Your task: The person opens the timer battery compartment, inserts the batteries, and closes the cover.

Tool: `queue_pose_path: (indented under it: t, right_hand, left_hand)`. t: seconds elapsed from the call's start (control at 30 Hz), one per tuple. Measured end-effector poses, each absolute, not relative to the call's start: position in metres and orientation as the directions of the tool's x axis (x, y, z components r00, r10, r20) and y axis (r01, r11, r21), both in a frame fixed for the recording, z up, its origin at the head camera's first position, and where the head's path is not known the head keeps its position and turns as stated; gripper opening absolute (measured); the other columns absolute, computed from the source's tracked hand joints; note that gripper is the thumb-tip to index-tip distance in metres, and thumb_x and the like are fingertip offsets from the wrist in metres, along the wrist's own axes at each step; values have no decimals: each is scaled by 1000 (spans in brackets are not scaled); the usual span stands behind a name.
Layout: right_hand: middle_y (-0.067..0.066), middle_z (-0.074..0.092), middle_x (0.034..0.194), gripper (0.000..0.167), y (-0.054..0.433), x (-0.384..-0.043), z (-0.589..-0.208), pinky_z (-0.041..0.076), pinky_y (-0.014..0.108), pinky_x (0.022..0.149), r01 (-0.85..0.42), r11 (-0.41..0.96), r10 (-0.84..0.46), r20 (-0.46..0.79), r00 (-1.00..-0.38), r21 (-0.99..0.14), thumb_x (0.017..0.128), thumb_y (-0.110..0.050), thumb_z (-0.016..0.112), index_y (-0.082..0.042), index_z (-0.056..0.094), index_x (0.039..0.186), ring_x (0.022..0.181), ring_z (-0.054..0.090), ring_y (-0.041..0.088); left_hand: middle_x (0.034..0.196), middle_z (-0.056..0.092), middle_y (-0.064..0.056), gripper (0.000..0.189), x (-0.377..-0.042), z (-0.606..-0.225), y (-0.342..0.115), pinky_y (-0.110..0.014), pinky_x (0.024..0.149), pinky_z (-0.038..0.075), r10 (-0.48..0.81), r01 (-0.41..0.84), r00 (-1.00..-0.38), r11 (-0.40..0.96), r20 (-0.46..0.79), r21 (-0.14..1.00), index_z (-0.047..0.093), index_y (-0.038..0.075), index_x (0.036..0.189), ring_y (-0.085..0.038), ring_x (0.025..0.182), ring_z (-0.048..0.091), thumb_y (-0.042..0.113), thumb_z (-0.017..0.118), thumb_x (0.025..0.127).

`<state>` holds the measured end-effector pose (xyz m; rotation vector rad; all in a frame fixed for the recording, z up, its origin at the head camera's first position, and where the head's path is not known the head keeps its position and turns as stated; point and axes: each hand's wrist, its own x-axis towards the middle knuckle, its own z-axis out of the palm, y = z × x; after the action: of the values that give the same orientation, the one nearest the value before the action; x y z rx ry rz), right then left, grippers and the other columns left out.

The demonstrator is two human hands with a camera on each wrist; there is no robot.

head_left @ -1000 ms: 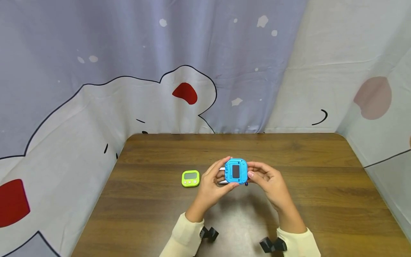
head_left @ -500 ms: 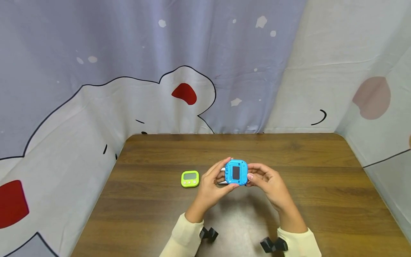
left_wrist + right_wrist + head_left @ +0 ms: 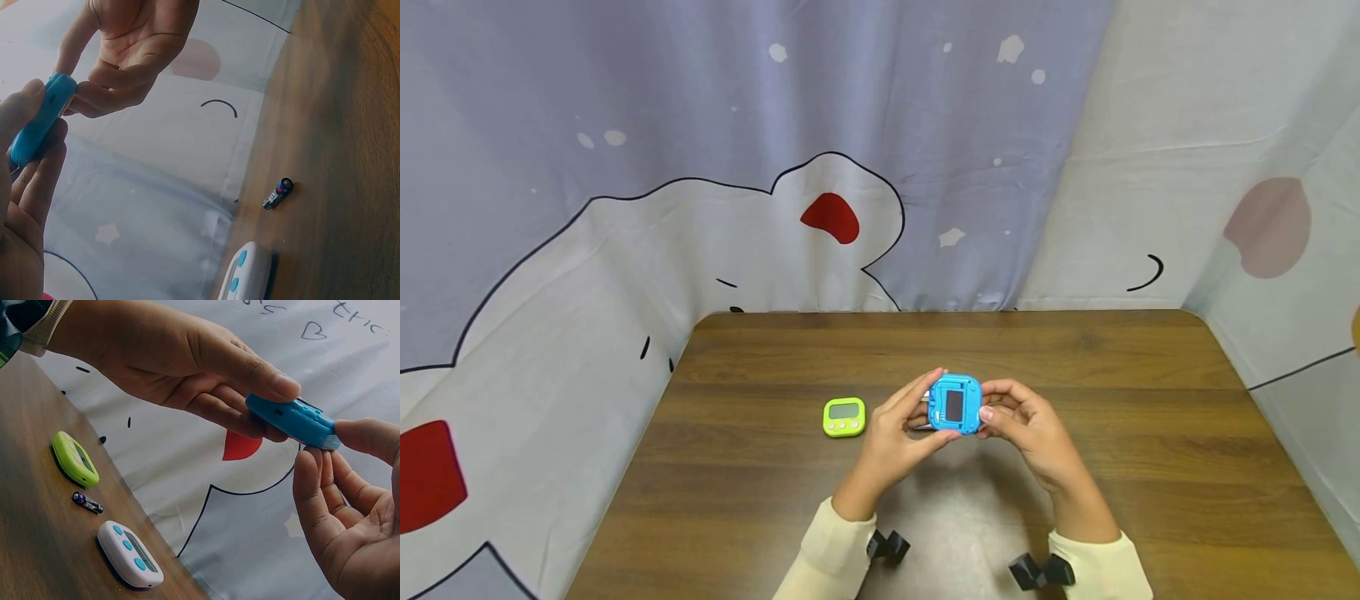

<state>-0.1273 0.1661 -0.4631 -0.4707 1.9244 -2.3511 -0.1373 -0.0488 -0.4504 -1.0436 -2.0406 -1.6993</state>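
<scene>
A blue digital timer (image 3: pixel 954 404) is held up above the table, its side with a dark rectangle turned toward the head camera. My left hand (image 3: pixel 891 437) grips its left side between thumb and fingers, seen also in the left wrist view. At the opposite edge, my right hand (image 3: pixel 1033 433) pinches it with thumb and fingertips, as the right wrist view shows the thumb (image 3: pixel 369 436) pressed against its end. Behind the hands lies a white timer (image 3: pixel 130 553) with blue buttons, mostly hidden in the head view. A small dark battery (image 3: pixel 278 194) lies near it.
A lime-green timer (image 3: pixel 844 417) lies on the wooden table (image 3: pixel 737 500), left of my left hand. Beyond the table's far edge hangs a printed curtain (image 3: pixel 700 100). Black mounts (image 3: pixel 889 547) sit at both wrists.
The blue timer has shifted very slightly right and down in both hands. The grip of each hand looks the same, and the green timer stays put.
</scene>
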Motion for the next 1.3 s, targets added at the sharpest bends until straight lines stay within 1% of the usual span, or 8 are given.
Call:
queue_pose_path:
  t: [0.27,0.47,0.87,1.07,1.3]
  right_hand:
    - [10,63,103,23,166,-127,-461,58,34,77,-141,-236,-251,201,-947,-962,95,5,57,11,51,116,89,64,17]
    - [10,63,103,22,166,-126,-462,58,36,78,-141,-225,-263,199,-944,-964,95,5,56,11,51,116,90,65,17]
    - [9,63,105,21,169,-124,-459,57,32,80,-141,-216,-284,200,-938,-966,95,6,55,11,51,115,92,65,16]
    - [11,62,105,21,169,-124,-458,57,32,79,-141,-202,-275,194,-942,-969,95,5,56,11,51,115,92,64,17]
    - [12,62,102,26,166,-125,-459,57,31,79,-140,-172,-236,179,-955,-975,96,2,57,14,49,117,91,64,17]
  left_hand:
    - [130,55,-25,75,-137,-451,-47,-32,71,59,343,691,-690,49,638,721,46,-7,139,-24,90,70,-7,81,73]
    - [129,55,-25,76,-137,-453,-48,-30,70,59,344,700,-683,59,644,712,46,-5,140,-22,89,70,-7,81,72]
    - [132,54,-25,75,-136,-452,-46,-29,72,59,359,701,-681,67,638,710,46,-5,140,-22,94,69,-5,81,73]
    - [132,55,-24,75,-136,-450,-46,-30,72,59,356,705,-680,76,641,706,47,-5,140,-23,97,68,-6,81,73]
    - [129,55,-23,79,-135,-448,-47,-28,73,58,352,696,-698,125,624,707,45,1,143,-26,95,69,-4,82,74]
